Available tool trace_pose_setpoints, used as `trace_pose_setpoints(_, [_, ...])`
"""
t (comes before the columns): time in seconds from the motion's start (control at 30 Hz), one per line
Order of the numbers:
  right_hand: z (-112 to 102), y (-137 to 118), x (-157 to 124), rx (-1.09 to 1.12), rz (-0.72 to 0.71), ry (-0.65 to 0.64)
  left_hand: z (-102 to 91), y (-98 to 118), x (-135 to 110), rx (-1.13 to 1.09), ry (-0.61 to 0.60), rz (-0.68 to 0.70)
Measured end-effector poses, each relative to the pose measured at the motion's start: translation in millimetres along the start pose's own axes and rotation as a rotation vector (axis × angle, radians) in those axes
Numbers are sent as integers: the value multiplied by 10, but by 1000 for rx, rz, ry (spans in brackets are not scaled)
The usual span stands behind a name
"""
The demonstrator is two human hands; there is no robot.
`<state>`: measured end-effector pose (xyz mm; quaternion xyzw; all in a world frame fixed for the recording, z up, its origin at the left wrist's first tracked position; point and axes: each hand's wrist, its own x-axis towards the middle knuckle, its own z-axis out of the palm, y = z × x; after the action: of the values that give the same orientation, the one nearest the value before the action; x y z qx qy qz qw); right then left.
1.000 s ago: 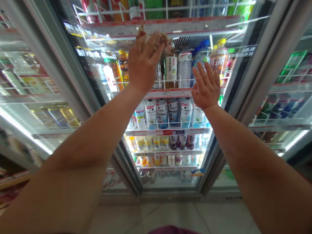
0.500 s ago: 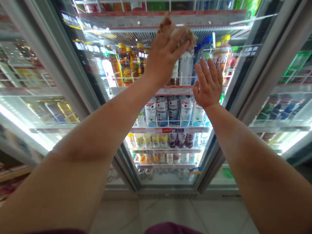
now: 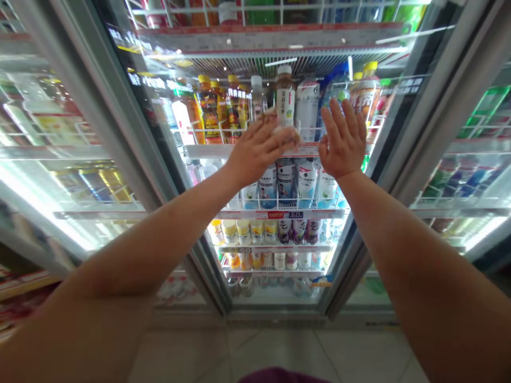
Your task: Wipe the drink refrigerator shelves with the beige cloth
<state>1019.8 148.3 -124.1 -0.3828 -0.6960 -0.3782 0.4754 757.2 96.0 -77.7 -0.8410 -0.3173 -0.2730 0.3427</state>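
My left hand (image 3: 253, 151) reaches to the middle of the glass door (image 3: 235, 64) of a lit drinks fridge. Under its fingers is a crumpled pale cloth (image 3: 296, 139) with darker patches, pressed to the pane and mostly covered by the hand. My right hand (image 3: 344, 143) lies flat on the same glass to the right, fingers stretched and holding nothing. Behind the pane, a brown bottle with a white cap (image 3: 285, 96) stands just above the left hand. A tea bottle with a yellow cap (image 3: 366, 90) is beyond the right fingertips.
Metal door frames (image 3: 147, 159) run down both sides of the pane, with neighbouring fridge doors beyond. Shelves inside carry bottles and small yellow-capped drinks (image 3: 243, 231). Pale floor tiles (image 3: 279, 346) lie below. Light reflections cross the glass.
My left hand has moved down the glass and slightly left with the cloth, uncovering the bottles on the upper shelf. My right hand has stayed almost in place.
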Motion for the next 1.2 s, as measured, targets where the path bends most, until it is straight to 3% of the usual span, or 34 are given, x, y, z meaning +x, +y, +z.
trace_pose_setpoints(0.1, [-3, -5, 0, -18, 2, 1, 25, -71, -185, -32, 4, 44])
trace_pose_setpoints(0.2, [-1, -3, -3, -34, 2, 7, 43, -177, -345, 49, 141, -103])
trace_pose_setpoints(0.27, [4, 2, -7, -38, -3, 9, 157, -134, -553, 89, 200, -154])
trace_pose_setpoints(0.37, [6, 6, -13, -41, -5, 1, 383, 43, -961, 121, 168, -4])
trace_pose_setpoints(0.47, [-10, -5, -20, -34, 20, -27, 423, 64, -1215, 165, 104, 135])
trace_pose_setpoints(0.53, [-26, -17, -24, -23, 38, -29, 328, -54, -1243, 181, 119, 82])
trace_pose_setpoints(0.67, [-54, -37, -29, -18, 32, -24, 215, -225, -1304, 245, 265, -163])
trace_pose_setpoints(0.87, [-1, -9, -21, 23, 19, 11, 408, -26, -1779, 202, 166, -118])
trace_pose_setpoints(1.07, [130, 67, -10, 102, 53, 63, 240, -365, -1870, 217, 299, -269])
trace_pose_setpoints(1.2, [69, 24, -12, 37, 35, 28, 505, -126, -2214, 187, 340, -326])
